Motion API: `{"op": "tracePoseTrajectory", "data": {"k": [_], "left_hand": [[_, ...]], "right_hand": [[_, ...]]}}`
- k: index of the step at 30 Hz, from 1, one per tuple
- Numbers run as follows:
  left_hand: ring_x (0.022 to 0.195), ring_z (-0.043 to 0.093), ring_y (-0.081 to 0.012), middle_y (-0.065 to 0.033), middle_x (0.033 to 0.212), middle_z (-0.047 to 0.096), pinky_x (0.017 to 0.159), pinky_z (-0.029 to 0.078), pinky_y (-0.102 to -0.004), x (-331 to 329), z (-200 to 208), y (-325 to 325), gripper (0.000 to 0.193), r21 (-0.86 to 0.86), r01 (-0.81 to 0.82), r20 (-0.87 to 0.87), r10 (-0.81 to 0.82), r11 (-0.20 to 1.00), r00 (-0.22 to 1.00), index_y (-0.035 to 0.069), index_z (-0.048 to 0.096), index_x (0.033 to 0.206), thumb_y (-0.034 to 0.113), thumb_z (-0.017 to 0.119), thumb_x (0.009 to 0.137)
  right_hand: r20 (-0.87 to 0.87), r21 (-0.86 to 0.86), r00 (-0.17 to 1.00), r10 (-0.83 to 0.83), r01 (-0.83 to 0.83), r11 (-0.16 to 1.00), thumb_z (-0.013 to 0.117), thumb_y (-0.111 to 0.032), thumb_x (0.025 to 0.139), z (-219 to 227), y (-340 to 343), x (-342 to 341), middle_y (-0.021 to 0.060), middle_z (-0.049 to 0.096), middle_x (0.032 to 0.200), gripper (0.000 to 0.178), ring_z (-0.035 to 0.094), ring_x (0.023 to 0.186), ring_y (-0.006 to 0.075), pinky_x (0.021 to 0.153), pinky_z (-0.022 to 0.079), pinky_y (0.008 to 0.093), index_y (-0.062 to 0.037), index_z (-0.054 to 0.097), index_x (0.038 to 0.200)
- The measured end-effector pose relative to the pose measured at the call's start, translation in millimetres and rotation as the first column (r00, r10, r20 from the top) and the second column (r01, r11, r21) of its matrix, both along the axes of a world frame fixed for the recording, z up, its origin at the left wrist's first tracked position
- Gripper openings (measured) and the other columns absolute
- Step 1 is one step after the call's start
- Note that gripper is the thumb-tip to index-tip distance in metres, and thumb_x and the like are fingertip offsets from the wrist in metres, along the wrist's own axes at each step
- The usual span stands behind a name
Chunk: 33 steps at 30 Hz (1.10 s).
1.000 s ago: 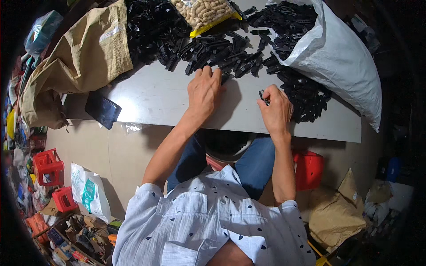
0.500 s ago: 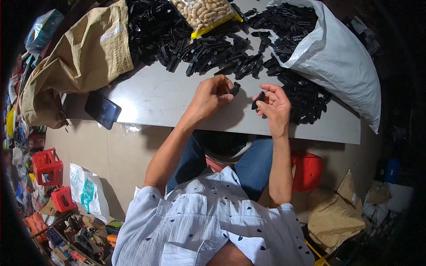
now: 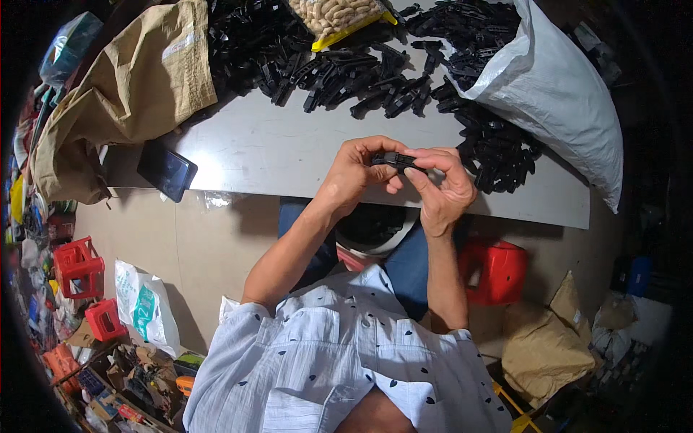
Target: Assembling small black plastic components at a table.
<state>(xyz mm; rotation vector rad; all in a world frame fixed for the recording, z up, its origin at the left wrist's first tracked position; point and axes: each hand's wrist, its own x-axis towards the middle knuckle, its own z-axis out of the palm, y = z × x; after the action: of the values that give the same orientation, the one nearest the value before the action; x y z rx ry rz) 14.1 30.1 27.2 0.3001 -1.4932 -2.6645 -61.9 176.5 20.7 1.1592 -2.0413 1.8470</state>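
Above the near edge of the table my left hand point(image 3: 351, 175) and my right hand point(image 3: 443, 190) have come together. Left thumb and fingers pinch a small black plastic piece point(image 3: 393, 159). My right fingertips close on a second small black plastic piece point(image 3: 414, 170) at its right end. The two pieces meet between my hands; whether they are joined cannot be seen, as fingers cover parts of them. Beyond my hands lies a loose pile of similar black plastic parts point(image 3: 339, 76), with another heap point(image 3: 498, 155) to the right.
A white woven sack point(image 3: 567, 108) spills black parts at the right of the table point(image 3: 260, 155). A tan sack point(image 3: 133, 94) lies at the left, near a dark phone point(image 3: 166, 172). A bag of peanuts point(image 3: 339, 16) rests at the back. Below are red stools point(image 3: 494, 270) and a dark-filled bucket point(image 3: 372, 225).
My hands were apart, each with a black plastic piece. They have moved together and slightly toward me, and the pieces now meet between my fingers.
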Motion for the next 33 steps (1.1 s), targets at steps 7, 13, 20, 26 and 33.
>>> {"op": "tracePoseTrajectory", "data": {"k": [7, 13, 20, 26, 33], "left_hand": [[0.069, 0.067, -0.0143, -0.0139, 0.086, 0.068, 0.066, 0.056, -0.0233, 6.5, 2.5, -1.4, 0.017, 0.065, 0.043, 0.050, -0.046, 0.997, 0.998, -0.007, 0.063, 0.105, -0.004, 0.058, 0.089], [0.064, 0.067, -0.0152, -0.0120, 0.078, 0.066, 0.057, 0.055, -0.0214, 4.8, -13.4, 6.4, 0.011, 0.152, -0.073, 0.046, 0.066, 0.986, 0.997, -0.005, 0.062, 0.099, 0.000, 0.059, 0.090], [0.057, 0.065, -0.0155, -0.0105, 0.075, 0.065, 0.051, 0.054, -0.0236, 4.1, -15.7, 14.3, 0.013, 0.193, -0.107, -0.022, 0.113, 0.975, 0.993, -0.004, 0.060, 0.097, 0.008, 0.057, 0.094], [0.060, 0.065, -0.0152, -0.0096, 0.076, 0.065, 0.055, 0.055, -0.0243, 10.7, -9.0, 13.9, 0.018, 0.352, -0.019, -0.043, 0.036, 0.936, 0.998, -0.002, 0.059, 0.101, 0.014, 0.058, 0.095], [0.072, 0.064, -0.0120, -0.0068, 0.087, 0.062, 0.065, 0.056, -0.0240, 24.8, -9.6, 21.2, 0.021, 0.087, -0.110, -0.125, 0.121, 0.990, 0.985, -0.003, 0.056, 0.109, 0.005, 0.062, 0.091]], "right_hand": [[0.302, -0.357, 0.952, 0.052, 0.062, 0.932, 0.072, 0.007, 0.074, -7.5, 5.0, 5.6, 0.0181, 0.066, 0.096, 0.021, 0.063, 0.091, 0.0230, 0.085, 0.048, 0.0325, 0.0004, 0.059, 0.090], [0.265, -0.364, 0.964, -0.004, 0.104, 0.926, 0.072, 0.006, 0.075, -3.3, 5.3, 8.5, 0.0183, 0.066, 0.096, 0.021, 0.063, 0.092, 0.0233, 0.085, 0.048, 0.0324, -0.0001, 0.059, 0.090], [0.063, -0.204, 0.996, -0.066, 0.077, 0.976, 0.071, 0.006, 0.073, -0.6, -2.6, 21.2, 0.0112, 0.069, 0.094, 0.017, 0.059, 0.090, 0.0201, 0.080, 0.047, 0.0312, -0.0023, 0.061, 0.084], [-0.077, -0.077, 0.987, -0.142, 0.136, 0.988, 0.072, 0.004, 0.072, -11.4, 1.9, 21.1, 0.0098, 0.070, 0.093, 0.016, 0.059, 0.087, 0.0204, 0.076, 0.048, 0.0313, -0.0042, 0.063, 0.082], [0.187, -0.101, 0.982, -0.034, 0.053, 0.993, 0.071, -0.004, 0.079, 5.1, 3.0, 33.2, 0.0140, 0.061, 0.104, 0.023, 0.060, 0.089, 0.0234, 0.075, 0.050, 0.0334, -0.0013, 0.059, 0.099]]}}
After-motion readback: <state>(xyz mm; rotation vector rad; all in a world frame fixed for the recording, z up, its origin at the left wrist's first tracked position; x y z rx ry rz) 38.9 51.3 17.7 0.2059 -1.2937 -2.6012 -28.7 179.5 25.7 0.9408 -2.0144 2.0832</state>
